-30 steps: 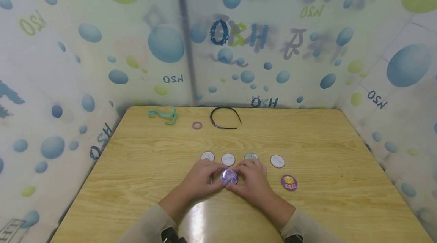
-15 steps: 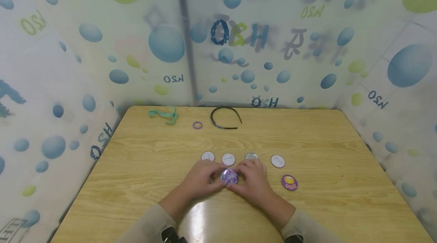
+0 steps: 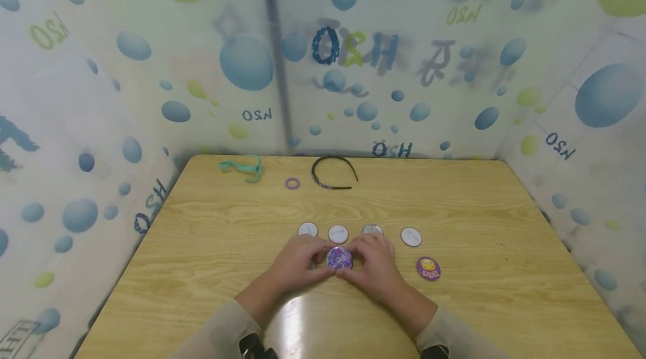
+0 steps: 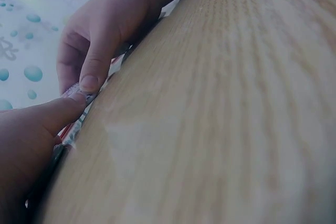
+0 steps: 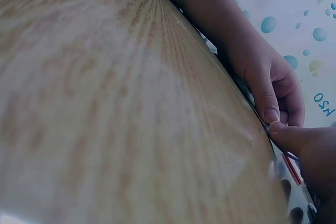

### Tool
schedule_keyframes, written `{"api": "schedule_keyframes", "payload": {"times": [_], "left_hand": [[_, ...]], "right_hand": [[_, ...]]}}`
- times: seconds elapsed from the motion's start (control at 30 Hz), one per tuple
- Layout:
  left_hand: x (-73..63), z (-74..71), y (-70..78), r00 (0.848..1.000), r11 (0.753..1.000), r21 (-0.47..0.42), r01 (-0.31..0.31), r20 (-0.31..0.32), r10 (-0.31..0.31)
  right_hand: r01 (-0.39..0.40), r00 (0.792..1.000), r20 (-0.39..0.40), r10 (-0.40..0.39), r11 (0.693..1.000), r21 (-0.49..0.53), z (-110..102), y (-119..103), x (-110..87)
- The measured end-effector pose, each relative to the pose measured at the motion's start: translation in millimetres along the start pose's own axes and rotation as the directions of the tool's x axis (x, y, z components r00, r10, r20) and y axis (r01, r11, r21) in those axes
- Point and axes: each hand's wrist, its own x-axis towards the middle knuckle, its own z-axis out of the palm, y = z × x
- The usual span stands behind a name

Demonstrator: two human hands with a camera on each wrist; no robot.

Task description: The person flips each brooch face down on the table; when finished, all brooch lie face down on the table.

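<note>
Between my two hands in the head view is a round purple pin badge (image 3: 339,258) with a glossy patterned face. My left hand (image 3: 299,262) pinches its left edge with thumb and fingers, and my right hand (image 3: 374,265) pinches the right edge. Both wrist views show the thumbs meeting at the badge's near rim, low over the table. Another round piece peeks out from under the left hand, mostly hidden. Just beyond the fingers lie white-backed badges (image 3: 338,234) and a silvery one (image 3: 372,229), partly covered by the right hand.
A purple badge with a yellow cartoon figure (image 3: 428,268) lies right of the right hand. Farther back on the wooden table (image 3: 454,196) are a green bent plastic piece (image 3: 244,169), a purple ring (image 3: 292,183) and a black headband (image 3: 333,173). Patterned walls surround the table.
The held badge has tilted slightly, so the bright glare on its face is gone and the pattern shows more clearly. Both hands keep their places.
</note>
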Motion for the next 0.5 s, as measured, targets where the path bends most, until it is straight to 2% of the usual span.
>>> {"api": "schedule_keyframes", "payload": {"times": [0.3, 0.5], "left_hand": [[1.3, 0.8, 1.3, 1.0, 1.0, -0.002, 0.004, -0.022, -0.004], [0.0, 2.6, -0.9, 0.999, 0.999, 0.004, 0.038, 0.008, -0.038]], "right_hand": [[0.012, 1.0, -0.024, -0.011, 1.0, 0.026, 0.1, 1.3, 1.1], [0.043, 0.997, -0.059, -0.04, 0.998, 0.046, 1.6, 2.7, 1.3]]}}
